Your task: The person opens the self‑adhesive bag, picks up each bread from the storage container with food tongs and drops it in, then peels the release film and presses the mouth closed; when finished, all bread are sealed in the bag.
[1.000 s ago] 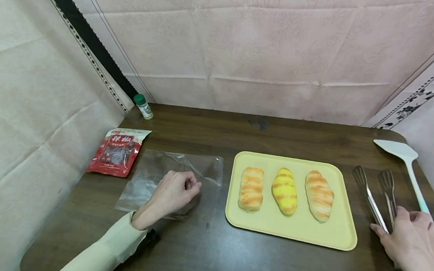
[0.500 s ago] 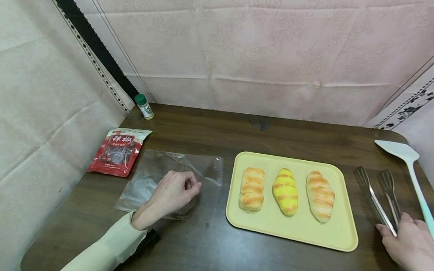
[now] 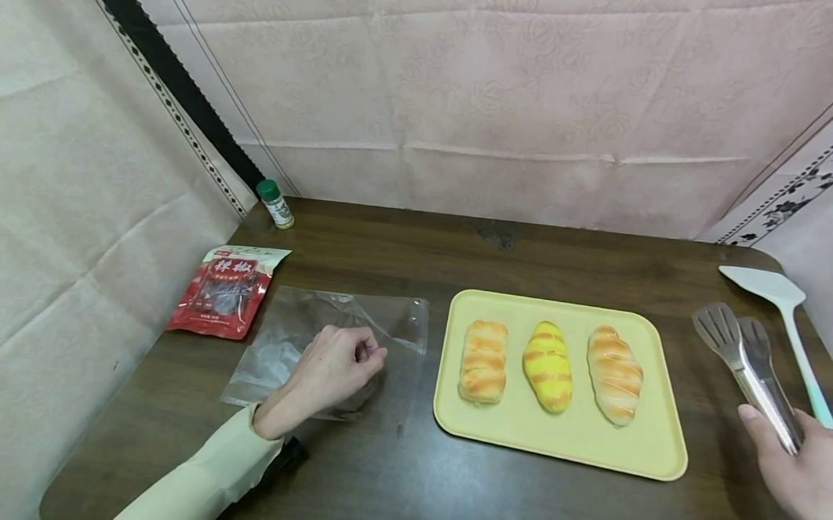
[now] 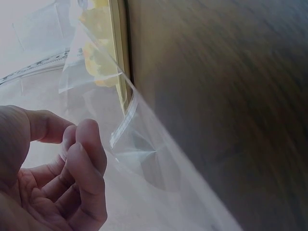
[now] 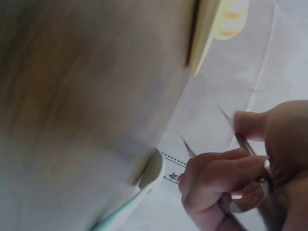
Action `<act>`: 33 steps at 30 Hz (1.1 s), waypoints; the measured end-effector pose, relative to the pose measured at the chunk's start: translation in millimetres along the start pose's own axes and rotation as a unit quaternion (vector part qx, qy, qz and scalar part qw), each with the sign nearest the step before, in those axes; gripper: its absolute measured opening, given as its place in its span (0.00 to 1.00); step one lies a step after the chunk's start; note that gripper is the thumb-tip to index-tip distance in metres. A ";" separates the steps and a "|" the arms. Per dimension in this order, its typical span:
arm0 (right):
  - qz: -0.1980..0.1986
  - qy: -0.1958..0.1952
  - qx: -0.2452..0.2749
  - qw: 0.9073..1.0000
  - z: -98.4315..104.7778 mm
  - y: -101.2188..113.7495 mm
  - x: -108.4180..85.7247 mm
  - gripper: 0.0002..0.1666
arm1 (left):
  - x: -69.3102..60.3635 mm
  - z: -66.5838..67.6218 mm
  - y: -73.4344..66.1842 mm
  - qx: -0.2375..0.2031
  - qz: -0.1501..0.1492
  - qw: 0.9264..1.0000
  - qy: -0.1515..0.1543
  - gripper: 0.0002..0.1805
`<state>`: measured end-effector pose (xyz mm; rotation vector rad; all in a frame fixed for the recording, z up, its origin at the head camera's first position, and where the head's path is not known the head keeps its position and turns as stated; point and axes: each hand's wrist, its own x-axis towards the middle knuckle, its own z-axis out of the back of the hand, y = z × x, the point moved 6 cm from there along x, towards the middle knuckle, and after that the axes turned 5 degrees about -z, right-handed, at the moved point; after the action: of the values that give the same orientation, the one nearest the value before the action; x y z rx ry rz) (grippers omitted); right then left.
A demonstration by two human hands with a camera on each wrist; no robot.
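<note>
My left hand (image 3: 333,366) is over a clear plastic bag (image 3: 402,318) on the table, thumb and fingers drawn together in a pinch. In the left wrist view the film of the bag (image 4: 137,154) rises to the fingertips; the exact contact is hard to make out. At the right, my right hand (image 3: 811,481) grips metal serving tongs (image 3: 756,380) by the handle part, fork-like ends pointing away and close together. Left of the tongs is a pale yellow tray (image 3: 520,438) bearing a ridged bread roll (image 3: 483,362), a yellow roll (image 3: 547,367) and a long roll (image 3: 614,376).
A white spatula (image 3: 768,286) with a turquoise handle lies right of the tongs, near the table's right edge. A red food pouch (image 3: 227,293) and a green-capped bottle (image 3: 275,205) are at the left. Patterned cloth (image 3: 503,99) hangs behind the table.
My right hand has come away from beside the spatula handle and lifted the tongs off the table. Their two arms have drawn closer together. The left hand and bag stay put.
</note>
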<state>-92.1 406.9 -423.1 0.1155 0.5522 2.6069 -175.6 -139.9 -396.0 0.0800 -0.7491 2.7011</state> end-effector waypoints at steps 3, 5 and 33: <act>-0.002 -0.022 0.030 0.999 6.7 8.3 -5.9 0.39 | -0.3 0.2 -0.5 0.002 -0.001 1.000 -0.002 0.10; -0.003 -0.033 0.040 0.999 10.1 15.6 -11.3 0.39 | -0.5 0.2 -0.4 0.004 -0.002 1.000 -0.003 0.10; 0.195 0.102 -0.010 0.975 -35.2 120.4 -118.6 0.39 | -0.8 1.2 -0.8 0.008 -0.009 1.000 -0.003 0.12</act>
<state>-44.8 241.7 -405.1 -0.0582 0.6255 3.0298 -174.6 -140.1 -394.7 0.0992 -0.7250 2.6909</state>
